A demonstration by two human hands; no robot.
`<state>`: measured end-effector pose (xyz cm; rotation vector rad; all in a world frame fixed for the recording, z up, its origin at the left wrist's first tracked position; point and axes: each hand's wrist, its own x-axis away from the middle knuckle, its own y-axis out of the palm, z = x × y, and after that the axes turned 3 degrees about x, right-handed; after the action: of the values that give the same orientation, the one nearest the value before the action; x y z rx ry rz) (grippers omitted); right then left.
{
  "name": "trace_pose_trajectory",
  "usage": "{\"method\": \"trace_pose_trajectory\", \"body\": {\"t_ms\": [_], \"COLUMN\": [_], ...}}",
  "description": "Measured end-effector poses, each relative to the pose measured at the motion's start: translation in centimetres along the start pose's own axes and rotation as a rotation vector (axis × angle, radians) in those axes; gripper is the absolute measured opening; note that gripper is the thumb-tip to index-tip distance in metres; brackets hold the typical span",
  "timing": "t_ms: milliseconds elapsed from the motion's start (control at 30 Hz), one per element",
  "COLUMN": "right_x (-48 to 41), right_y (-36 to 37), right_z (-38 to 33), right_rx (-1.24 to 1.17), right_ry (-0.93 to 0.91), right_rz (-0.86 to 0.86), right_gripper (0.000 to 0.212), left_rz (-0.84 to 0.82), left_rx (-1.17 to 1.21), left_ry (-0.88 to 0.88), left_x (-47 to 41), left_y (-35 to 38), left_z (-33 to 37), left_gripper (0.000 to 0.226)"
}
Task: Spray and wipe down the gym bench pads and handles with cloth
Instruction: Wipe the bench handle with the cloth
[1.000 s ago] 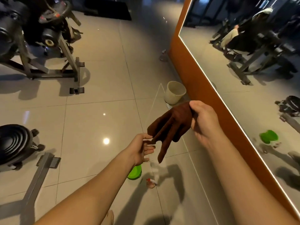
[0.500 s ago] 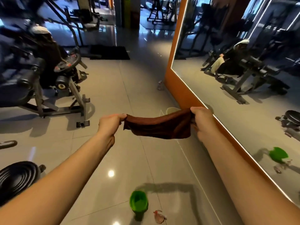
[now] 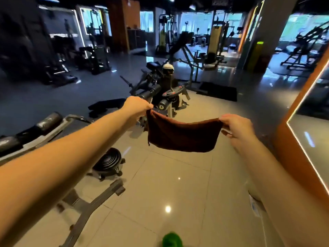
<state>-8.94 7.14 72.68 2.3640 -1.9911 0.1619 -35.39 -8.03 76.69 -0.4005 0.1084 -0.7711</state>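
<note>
Person: left forearm (image 3: 71, 148) and right forearm (image 3: 277, 184) are bare along their whole visible length. Left hand (image 3: 137, 106) and right hand (image 3: 236, 127) are bare. Fine detail is blurred.

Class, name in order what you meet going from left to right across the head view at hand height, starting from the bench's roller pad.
roller pad → left hand → brown cloth → right hand → orange mirror frame

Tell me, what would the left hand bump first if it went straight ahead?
Probably the black weight machine just beyond the left hand holding the cloth, though depth is hard to judge.
</note>
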Motion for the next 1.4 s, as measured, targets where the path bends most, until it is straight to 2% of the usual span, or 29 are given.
{"method": "trace_pose_trajectory", "body": {"t_ms": [67,133,167,267,367,433,533,633,700,833,933,1000,1100,1167,1200,1233,1300,1333,1400], "right_x": [1.1,2.3,2.9,4.7,6.4,7.6,10.1,13.2,14.9,16.9,18.4,19.8,21.2,22.0,22.4,22.6,23.2,23.4,23.2], "right_y": [1.5,3.3,4.3,7.6,11.2,13.7,17.9,21.6,23.6,27.6,31.1,33.2,35.7,37.0,37.6,38.4,40.1,40.9,42.7], "right_z": [0.2,0.5,0.7,1.3,2.2,2.7,3.1,2.5,1.7,0.4,0.0,-0.2,0.4,0.8,1.1,1.5,2.1,2.4,3.1], "right_rx": [0.039,0.063,0.072,0.097,0.176,0.303,0.584,0.685,0.663,0.692,0.776,0.802,0.725,0.596,0.513,0.432,0.344,0.345,0.34], "right_ry": [-0.026,-0.038,-0.036,-0.032,-0.092,-0.18,-0.277,-0.316,-0.34,-0.411,-0.517,-0.556,-0.497,-0.382,-0.308,-0.23,-0.122,-0.118,-0.114], "right_rz": [-0.089,-0.147,-0.169,-0.251,-0.354,-0.477,-0.759,-0.91,-0.998,-1.143,-1.127,-1.137,-1.235,-1.303,-1.32,-1.33,-1.335,-1.324,-1.315], "right_gripper": [0.016,0.018,0.019,0.021,0.018,0.021,0.03,0.028,0.024,0.006,0.011,0.015,0.019,0.03,0.028,0.022,0.019,0.019,0.018], "left_rz": [0.001,-0.036,-0.067,-0.079,-0.049,-0.029,-0.007,-0.001,-0.025,-0.037,0.061,0.091,0.163,0.215,0.243,0.266,0.292,0.303,0.353], "left_rx": [0.026,0.034,0.002,-0.173,-0.301,-0.357,-0.425,-0.455,-0.42,-0.204,-0.077,-0.013,0.105,0.158,0.184,0.212,0.264,0.271,0.256], "left_ry": [-0.079,-0.129,-0.132,-0.145,-0.179,-0.205,-0.219,-0.235,-0.264,-0.274,-0.285,-0.274,-0.291,-0.295,-0.298,-0.296,-0.281,-0.278,-0.271], "left_x": [2.0,4.0,5.0,7.6,9.6,10.6,11.7,12.7,13.6,15.5,16.5,17.3,17.9,18.0,18.0,18.0,17.9,17.7,17.0], "left_y": [-2.4,-5.2,-6.6,-10.1,-13.0,-15.4,-19.9,-24.9,-28.1,-34.2,-37.7,-39.0,-40.9,-42.1,-42.6,-43.0,-43.5,-43.7,-44.0], "left_z": [-1.0,-2.4,-3.2,-6.0,-9.5,-11.7,-14.0,-15.5,-16.1,-17.5,-19.3,-20.2,-22.0,-23.5,-24.1,-24.5,-25.2,-25.5,-26.1], "left_gripper": [0.014,0.019,0.024,0.006,0.013,0.014,0.015,0.021,0.02,0.012,0.022,0.021,0.021,0.034,0.038,0.038,0.021,0.013,0.015]}}
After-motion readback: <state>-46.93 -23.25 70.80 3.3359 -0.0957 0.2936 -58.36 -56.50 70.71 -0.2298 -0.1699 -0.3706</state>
